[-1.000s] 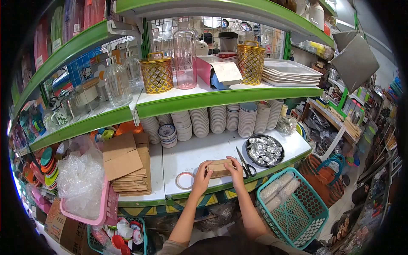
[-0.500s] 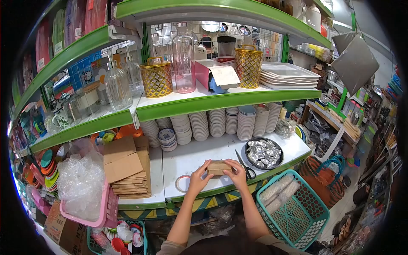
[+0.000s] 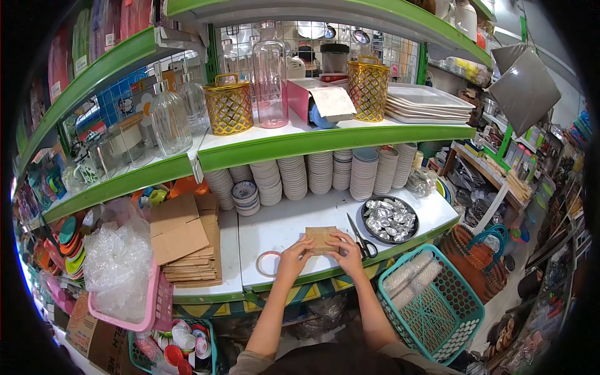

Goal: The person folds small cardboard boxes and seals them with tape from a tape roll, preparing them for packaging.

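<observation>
A small brown cardboard box (image 3: 321, 239) is held between my two hands near the front edge of the white shelf. My left hand (image 3: 294, 257) grips its left end, and my right hand (image 3: 347, 251) grips its right end. Left of my left hand lies a roll of tape (image 3: 268, 264), flat on the shelf. Black scissors (image 3: 364, 245) rest just right of my right hand, blades pointing away from me. Beyond them sits a round black tray (image 3: 390, 219) filled with silver foil-like pieces.
Folded cardboard (image 3: 187, 244) is stacked at the left, beside a pink basket (image 3: 156, 307) of bubble wrap. Stacks of small bowls (image 3: 294, 178) line the back. A green shelf edge (image 3: 337, 149) overhangs them. A teal basket (image 3: 431, 306) stands at lower right.
The box has tipped slightly in my hands, so more of its broad face shows. Both hands keep their grip. The view has shifted a little.
</observation>
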{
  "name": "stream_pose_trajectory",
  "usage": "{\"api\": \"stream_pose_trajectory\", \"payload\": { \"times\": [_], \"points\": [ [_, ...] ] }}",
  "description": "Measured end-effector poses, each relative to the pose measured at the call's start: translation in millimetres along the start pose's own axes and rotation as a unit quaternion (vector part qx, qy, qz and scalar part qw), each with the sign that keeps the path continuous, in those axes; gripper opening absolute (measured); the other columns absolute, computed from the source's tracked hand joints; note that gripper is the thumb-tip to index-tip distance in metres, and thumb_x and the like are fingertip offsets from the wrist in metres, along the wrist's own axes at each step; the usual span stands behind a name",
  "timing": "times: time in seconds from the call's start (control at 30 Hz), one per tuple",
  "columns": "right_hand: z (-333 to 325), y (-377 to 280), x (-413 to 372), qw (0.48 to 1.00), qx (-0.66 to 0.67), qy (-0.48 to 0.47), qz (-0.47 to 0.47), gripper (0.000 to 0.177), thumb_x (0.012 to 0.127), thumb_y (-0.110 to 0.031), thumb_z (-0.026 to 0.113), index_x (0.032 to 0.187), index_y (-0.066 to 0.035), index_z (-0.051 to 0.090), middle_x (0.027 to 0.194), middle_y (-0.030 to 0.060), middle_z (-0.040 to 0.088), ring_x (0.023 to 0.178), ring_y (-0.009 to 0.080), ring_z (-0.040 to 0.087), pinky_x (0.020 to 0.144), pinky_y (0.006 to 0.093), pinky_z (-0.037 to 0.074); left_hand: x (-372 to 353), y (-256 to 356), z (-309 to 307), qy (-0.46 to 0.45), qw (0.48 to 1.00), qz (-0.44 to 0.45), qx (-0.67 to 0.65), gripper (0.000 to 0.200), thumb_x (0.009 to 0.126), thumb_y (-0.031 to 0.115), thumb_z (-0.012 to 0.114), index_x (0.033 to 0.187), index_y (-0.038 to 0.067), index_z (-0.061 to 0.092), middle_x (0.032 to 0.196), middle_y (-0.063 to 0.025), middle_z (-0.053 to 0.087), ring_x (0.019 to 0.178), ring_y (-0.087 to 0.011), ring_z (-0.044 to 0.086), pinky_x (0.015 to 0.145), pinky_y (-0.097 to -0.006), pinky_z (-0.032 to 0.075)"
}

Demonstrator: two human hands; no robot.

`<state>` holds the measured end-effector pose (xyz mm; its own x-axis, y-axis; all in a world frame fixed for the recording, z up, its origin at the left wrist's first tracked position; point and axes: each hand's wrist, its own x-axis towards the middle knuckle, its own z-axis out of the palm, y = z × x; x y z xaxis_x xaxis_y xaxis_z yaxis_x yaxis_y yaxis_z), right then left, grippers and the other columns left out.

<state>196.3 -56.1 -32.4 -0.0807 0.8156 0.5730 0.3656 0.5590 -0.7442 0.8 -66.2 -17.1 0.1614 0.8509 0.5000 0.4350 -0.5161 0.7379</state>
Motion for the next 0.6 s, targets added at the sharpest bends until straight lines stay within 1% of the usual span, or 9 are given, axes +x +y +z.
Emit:
{"api": "stream_pose_trajectory", "payload": {
  "times": [0.13,0.23,0.3,0.33,0.4,0.43,0.5,0.53,0.6],
  "points": [
    [1.9,2.7,0.7,1.000,-0.011,0.009,-0.011,0.037,0.063,0.006,0.075,0.098,-0.007,0.071,0.114,0.0112,0.060,0.123,0.0316,0.050,0.097,0.0375,0.045,1.1,6.0,-1.9,-0.009,1.000,0.007,0.026,0.027,0.075,0.002,0.071,0.100,0.000,0.063,0.117,-0.0115,0.063,0.124,-0.0286,0.049,0.089,-0.0364,0.051],
    [2.5,7.3,1.3,1.000,-0.021,0.014,-0.018,0.037,0.063,0.006,0.075,0.097,-0.007,0.071,0.113,0.0119,0.061,0.121,0.0317,0.051,0.097,0.0371,0.046,-1.0,16.3,-13.4,-0.046,0.997,0.031,0.053,0.035,0.074,0.009,0.073,0.106,0.002,0.061,0.121,-0.0109,0.060,0.121,-0.0292,0.051,0.089,-0.0370,0.050],
    [3.6,8.9,1.7,0.999,-0.027,0.015,-0.021,0.037,0.062,0.006,0.075,0.097,-0.006,0.071,0.112,0.0122,0.061,0.121,0.0320,0.051,0.096,0.0369,0.046,-3.5,21.8,-19.5,-0.074,0.996,-0.002,0.047,0.041,0.073,0.018,0.075,0.108,0.003,0.060,0.121,-0.0110,0.059,0.117,-0.0301,0.052,0.092,-0.0380,0.047],
    [4.7,8.8,2.5,0.999,-0.039,0.023,-0.024,0.036,0.061,0.004,0.076,0.096,-0.007,0.071,0.111,0.0121,0.062,0.119,0.0316,0.052,0.097,0.0376,0.045,-6.0,24.1,-22.5,-0.075,0.996,-0.002,0.046,0.041,0.073,0.018,0.075,0.108,0.003,0.060,0.121,-0.0110,0.059,0.117,-0.0301,0.052,0.092,-0.0380,0.047],
    [4.3,7.5,3.7,0.998,-0.051,0.031,-0.027,0.036,0.061,0.003,0.077,0.095,-0.007,0.072,0.111,0.0121,0.063,0.118,0.0313,0.054,0.097,0.0383,0.045,-12.6,28.0,-28.7,-0.017,0.992,0.000,0.124,0.044,0.072,0.022,0.076,0.109,0.004,0.060,0.112,-0.0115,0.061,0.108,-0.0306,0.055,0.092,-0.0399,0.045],
    [3.8,6.3,4.4,0.998,-0.054,0.028,-0.026,0.035,0.061,0.002,0.077,0.094,-0.007,0.072,0.111,0.0123,0.063,0.117,0.0313,0.054,0.097,0.0382,0.045,-16.4,29.5,-33.2,-0.017,0.992,-0.001,0.124,0.044,0.072,0.022,0.076,0.109,0.004,0.060,0.112,-0.0115,0.061,0.108,-0.0306,0.055,0.092,-0.0399,0.045],
    [3.3,4.8,5.2,0.998,-0.056,0.024,-0.026,0.035,0.061,0.002,0.077,0.094,-0.007,0.071,0.111,0.0125,0.063,0.117,0.0314,0.054,0.097,0.0380,0.045,-24.9,29.8,-42.7,-0.013,0.974,-0.059,0.217,0.044,0.070,0.022,0.077,0.108,0.007,0.061,0.104,-0.0096,0.062,0.103,-0.0290,0.056,0.090,-0.0410,0.043],
    [2.7,4.6,5.3,0.998,-0.054,0.017,-0.024,0.035,0.062,0.004,0.076,0.095,-0.006,0.071,0.112,0.0122,0.062,0.118,0.0317,0.053,0.096,0.0375,0.046,-29.8,26.6,-46.2,-0.013,0.974,-0.059,0.218,0.044,0.070,0.022,0.077,0.108,0.007,0.061,0.104,-0.0096,0.062,0.103,-0.0290,0.056,0.090,-0.0410,0.043],
    [1.6,3.9,5.9,0.998,-0.052,0.009,-0.022,0.035,0.063,0.005,0.074,0.096,-0.006,0.071,0.113,0.0120,0.061,0.119,0.0320,0.052,0.096,0.0371,0.047,-38.6,22.5,-51.0,-0.017,0.961,-0.111,0.252,0.041,0.068,0.024,0.079,0.103,0.010,0.063,0.099,-0.0062,0.062,0.098,-0.0266,0.056,0.086,-0.0404,0.041]
  ]
}}
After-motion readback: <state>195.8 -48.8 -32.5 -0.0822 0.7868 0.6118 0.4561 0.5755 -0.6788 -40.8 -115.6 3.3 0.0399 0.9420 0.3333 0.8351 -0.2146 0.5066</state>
